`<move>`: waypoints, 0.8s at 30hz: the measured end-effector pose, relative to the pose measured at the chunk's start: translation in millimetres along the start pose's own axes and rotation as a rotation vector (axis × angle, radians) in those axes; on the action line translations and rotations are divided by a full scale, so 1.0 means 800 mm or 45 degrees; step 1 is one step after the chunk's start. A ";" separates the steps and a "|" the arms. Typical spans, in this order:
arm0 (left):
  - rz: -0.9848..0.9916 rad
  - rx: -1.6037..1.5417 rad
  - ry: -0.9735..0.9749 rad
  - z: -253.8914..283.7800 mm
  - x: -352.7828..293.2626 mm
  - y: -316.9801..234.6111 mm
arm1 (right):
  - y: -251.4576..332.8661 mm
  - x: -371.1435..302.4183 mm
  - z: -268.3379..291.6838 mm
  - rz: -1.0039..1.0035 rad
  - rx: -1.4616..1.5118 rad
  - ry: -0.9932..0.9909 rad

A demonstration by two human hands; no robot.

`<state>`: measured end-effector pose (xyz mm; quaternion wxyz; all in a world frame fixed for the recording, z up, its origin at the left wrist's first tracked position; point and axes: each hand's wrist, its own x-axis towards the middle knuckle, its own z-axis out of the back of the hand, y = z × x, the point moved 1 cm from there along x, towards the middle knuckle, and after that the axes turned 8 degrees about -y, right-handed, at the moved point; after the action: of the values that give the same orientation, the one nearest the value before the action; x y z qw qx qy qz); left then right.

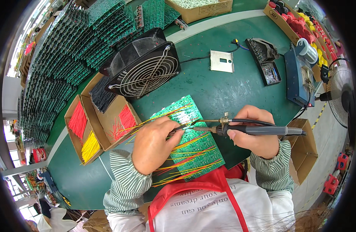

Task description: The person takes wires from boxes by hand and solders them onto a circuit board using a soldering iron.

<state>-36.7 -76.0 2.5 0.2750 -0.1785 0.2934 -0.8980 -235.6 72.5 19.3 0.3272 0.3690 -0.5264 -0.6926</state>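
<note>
A green circuit board (197, 157) lies tilted on the table in front of me, with several red and yellow wires (190, 144) sticking out to its left. My right hand (255, 133) grips a soldering iron (253, 130) whose tip reaches left to the board. A thin solder feed tube (249, 121) is clamped along the iron. My left hand (155, 143) is over the board's left side, its fingers pinched around what looks like a dark wire (177, 130) beside the iron's tip. The fingers partly hide the wire and the joint.
A black fan (145, 67) stands beyond the board. Left of it, cardboard boxes (93, 116) hold red, yellow and black wires. Stacked circuit boards (66, 54) fill the far left. At right are a blue soldering station (299, 79), a solder spool (308, 52) and a metal plate (222, 61).
</note>
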 end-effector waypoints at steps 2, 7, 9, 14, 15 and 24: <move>0.009 0.002 0.007 0.001 0.000 0.001 | 0.001 0.001 0.000 0.028 -0.001 0.009; 0.010 0.000 0.008 0.002 0.000 0.002 | 0.005 -0.002 0.006 0.098 -0.029 0.005; 0.010 0.016 0.015 0.003 0.000 0.001 | 0.005 -0.003 0.008 0.059 0.012 0.004; 0.022 0.051 -0.048 0.023 -0.001 0.005 | 0.008 -0.006 0.015 0.065 -0.004 -0.011; -0.009 0.122 -0.129 0.034 -0.002 0.008 | 0.007 -0.007 0.017 0.066 -0.003 -0.013; -0.030 0.047 -0.032 0.006 0.013 -0.025 | 0.005 -0.009 0.026 0.095 -0.047 -0.098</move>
<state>-50.1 -71.1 20.5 0.2714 -0.1879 0.2713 -0.9041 -249.6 88.4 27.7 0.3390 0.3162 -0.5389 -0.7033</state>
